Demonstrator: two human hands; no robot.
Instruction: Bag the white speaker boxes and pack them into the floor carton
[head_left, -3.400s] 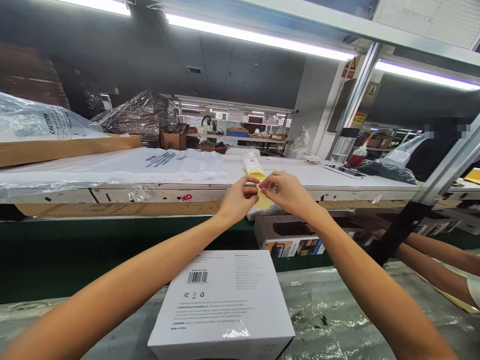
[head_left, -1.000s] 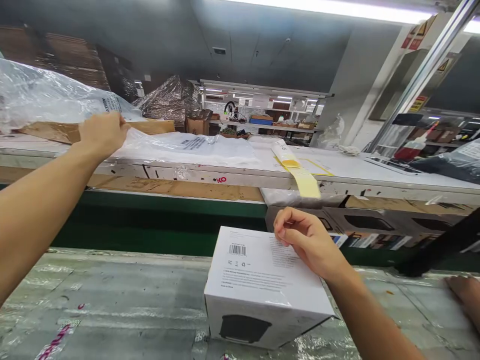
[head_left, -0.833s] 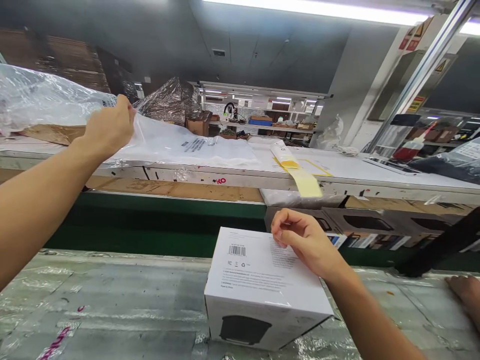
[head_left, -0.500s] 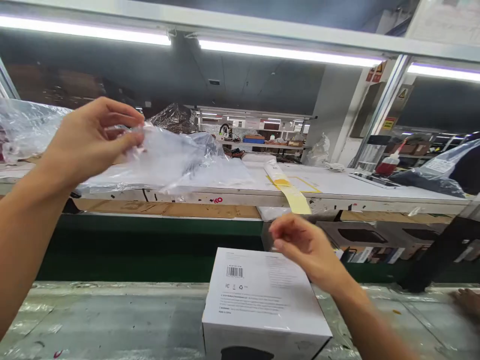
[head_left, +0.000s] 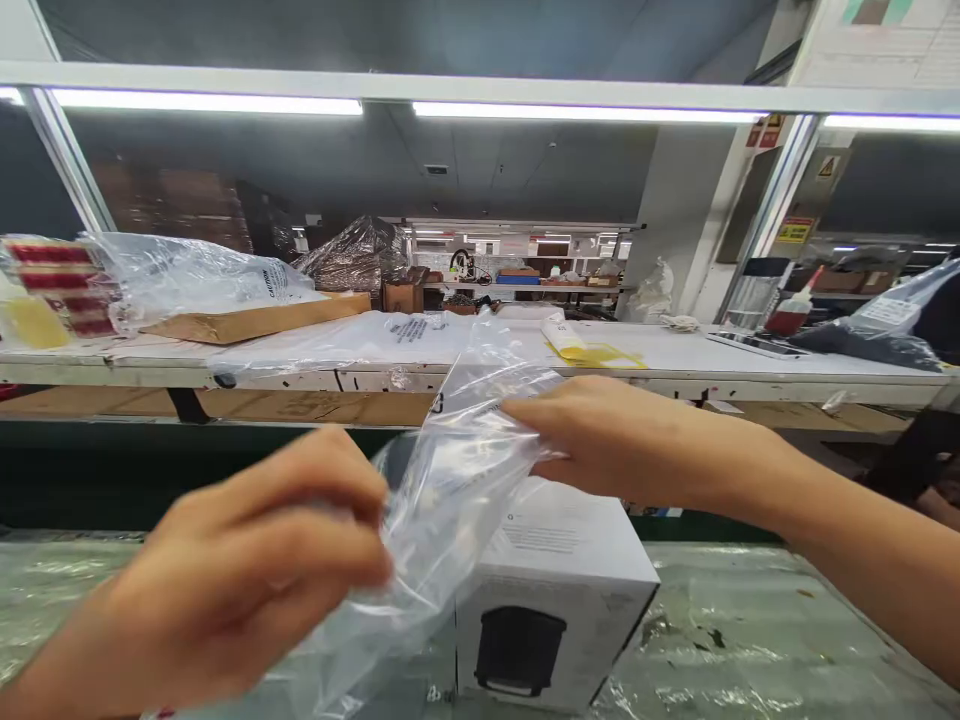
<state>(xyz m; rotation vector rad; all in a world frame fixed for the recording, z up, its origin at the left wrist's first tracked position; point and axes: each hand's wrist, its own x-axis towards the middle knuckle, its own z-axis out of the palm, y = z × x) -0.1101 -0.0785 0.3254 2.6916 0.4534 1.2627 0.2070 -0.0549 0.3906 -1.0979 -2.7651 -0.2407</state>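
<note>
Between left hand (head_left: pixel 262 570) and right hand (head_left: pixel 600 440), pinched at both ends: plastic bag (head_left: pixel 450 480), stretched from lower left to upper right. Just below and behind the grip, on the belt (head_left: pixel 750 640): box (head_left: pixel 555 590), under the right hand and partly behind the bag's lower fold. Beyond the grip, across a gap and above belt level: bench (head_left: pixel 825 368). On it, straight behind the grip: pile of bags (head_left: pixel 352 340). Left of the pile, further from the grip: cardboard sheet (head_left: pixel 255 320), under a loose bag (head_left: pixel 195 280). Just behind the right-hand pinch: label roll (head_left: pixel 559 333). Well to the right of the grip, on the same bench: flat device (head_left: pixel 750 345), with bottle (head_left: pixel 784 318) just behind it.
</note>
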